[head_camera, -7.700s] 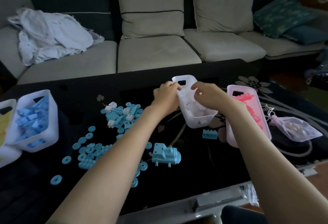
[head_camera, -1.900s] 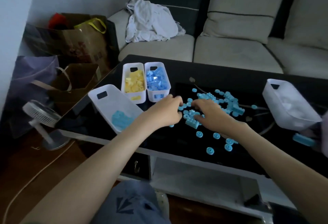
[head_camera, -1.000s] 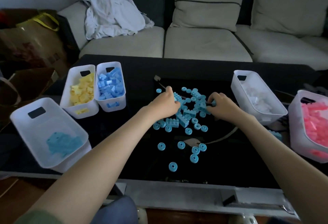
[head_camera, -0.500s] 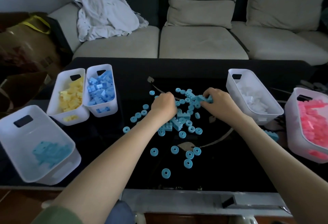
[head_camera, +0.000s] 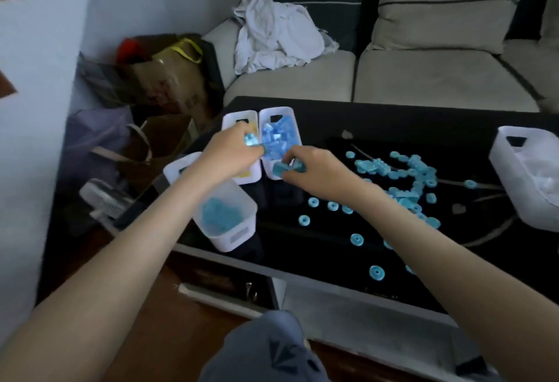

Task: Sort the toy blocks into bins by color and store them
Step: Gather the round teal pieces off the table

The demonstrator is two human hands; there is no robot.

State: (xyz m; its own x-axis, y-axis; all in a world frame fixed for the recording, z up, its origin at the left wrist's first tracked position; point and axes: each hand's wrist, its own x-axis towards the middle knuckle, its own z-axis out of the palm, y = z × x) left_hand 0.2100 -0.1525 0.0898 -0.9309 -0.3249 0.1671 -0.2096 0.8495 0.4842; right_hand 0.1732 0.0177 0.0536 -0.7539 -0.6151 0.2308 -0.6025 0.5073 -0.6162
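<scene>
Turquoise blocks (head_camera: pixel 406 180) are lying scattered on the black desk (head_camera: pixel 317 248). The left hand (head_camera: pixel 230 154) is holding some in curled fingers (head_camera: pixel 242 136) above the yellow bin (head_camera: pixel 230 123). The right hand (head_camera: pixel 317 170) is gripping more at the blue bin (head_camera: pixel 298 135).

Four white plastic bins (head_camera: pixel 236 238) (rightmost cut off by the frame). One crumpled white cloth (head_camera: pixel 278 33). Loose turquoise plastic blocks (head_camera: pixel 406 197): pile too blurred to count.
</scene>
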